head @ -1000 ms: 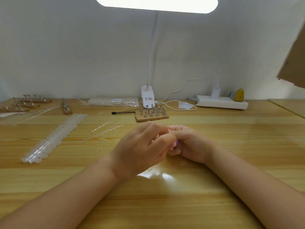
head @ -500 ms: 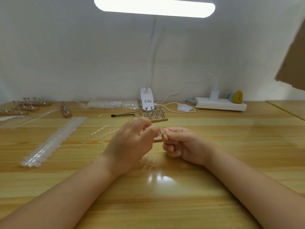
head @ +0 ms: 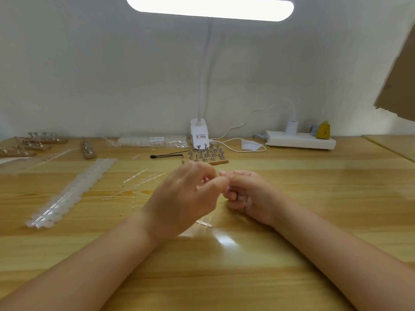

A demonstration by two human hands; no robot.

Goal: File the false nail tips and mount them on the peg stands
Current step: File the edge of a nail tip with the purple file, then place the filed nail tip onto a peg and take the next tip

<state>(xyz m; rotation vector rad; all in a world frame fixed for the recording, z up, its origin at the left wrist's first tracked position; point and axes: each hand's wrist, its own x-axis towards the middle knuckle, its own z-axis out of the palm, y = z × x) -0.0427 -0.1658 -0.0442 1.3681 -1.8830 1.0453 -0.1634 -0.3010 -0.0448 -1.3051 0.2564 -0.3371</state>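
Wooden table (head: 292, 221) vs pale wall, lit by white clip lamp (head: 199, 133) at back edge centre. Both hands meet mid-table, fingertips touching. Left hand (head: 182, 198): fingers curled, thumb against forefinger; right hand (head: 249, 194): fingers curled in, thumb on top. Whatever they pinch is too small to make out, so can't tell if a nail tip is held.

Peg stand (head: 205, 154), wood base w/ many metal pegs (too crowded to count), sits just behind hands, near lamp clip. 4 more peg stands (head: 31, 144) at far left back corner: 3 in a cluster, 1 a bit apart to the right. 1 long strip of clear nail tips (head: 71, 191) runs diagonally on left side; 1 bagged pack of tips (head: 152, 140) at back edge. Several bare clear sprue sticks (head: 143, 178) lie between strip & left hand. 1 black brush (head: 167, 155) beside near peg stand. 1 white power strip (head: 301, 141) at back right.
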